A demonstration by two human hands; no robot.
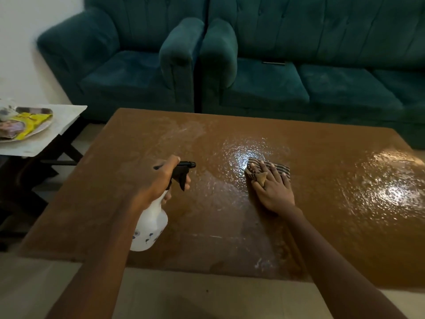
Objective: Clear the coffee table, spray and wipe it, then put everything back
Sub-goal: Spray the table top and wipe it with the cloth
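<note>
On the brown wooden bench (322, 226), a striped cloth (279, 168) was pressed flat under the right hand's (273, 192) spread fingers (272, 173), a white spray bottle (149, 226) was gripped by the left hand's (158, 180) curled fingers (167, 196), and overlapping strokes toward the beaded patches were judged best.

wet coffee table (322, 180) bare, sofas (299, 77) behind

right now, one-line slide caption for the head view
Mid-clean: left hand holds a spray bottle while right hand presses a striped cloth on the wet coffee table
</note>
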